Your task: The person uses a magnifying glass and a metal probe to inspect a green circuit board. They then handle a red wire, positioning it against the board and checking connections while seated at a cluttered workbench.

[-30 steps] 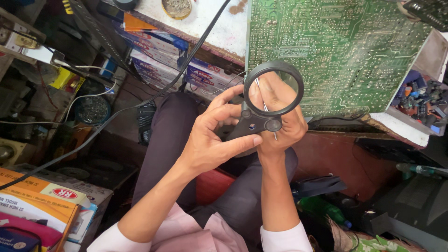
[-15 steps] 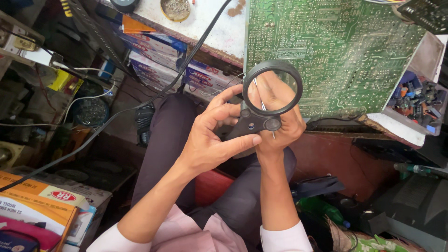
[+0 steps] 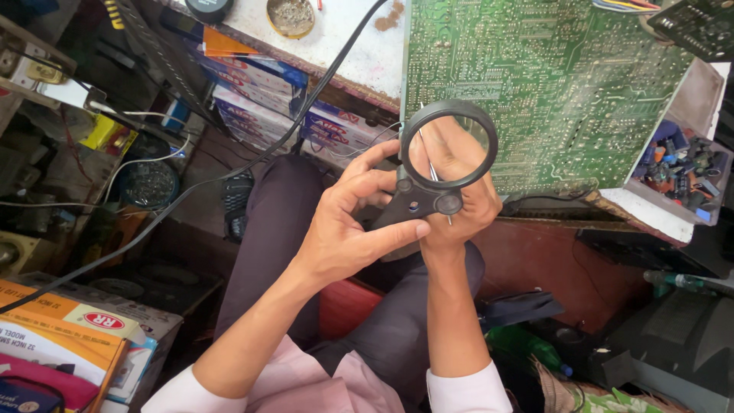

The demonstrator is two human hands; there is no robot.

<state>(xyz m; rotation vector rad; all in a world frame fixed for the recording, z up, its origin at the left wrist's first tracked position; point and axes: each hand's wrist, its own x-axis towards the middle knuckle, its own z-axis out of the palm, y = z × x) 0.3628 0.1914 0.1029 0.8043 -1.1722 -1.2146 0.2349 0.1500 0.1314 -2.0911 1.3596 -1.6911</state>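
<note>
My left hand (image 3: 348, 229) grips the black handle of a round magnifying glass (image 3: 447, 149) and holds it up over my lap. My right hand (image 3: 459, 206) sits just behind the lens and pinches thin metal tweezers (image 3: 434, 172); its fingers show enlarged through the glass. Whatever small part the tweezers may hold is too small to tell. A large green circuit board (image 3: 543, 84) lies on the bench right beyond both hands.
A black cable (image 3: 252, 157) runs diagonally from the white benchtop (image 3: 352, 38) down to the left. A tray of small coloured parts (image 3: 680, 168) is at the right. Boxes (image 3: 69, 336) lie at lower left, stacked cartons (image 3: 260, 92) under the bench.
Both hands have held the magnifying glass and tweezers almost still, with only a slight shift of the view.
</note>
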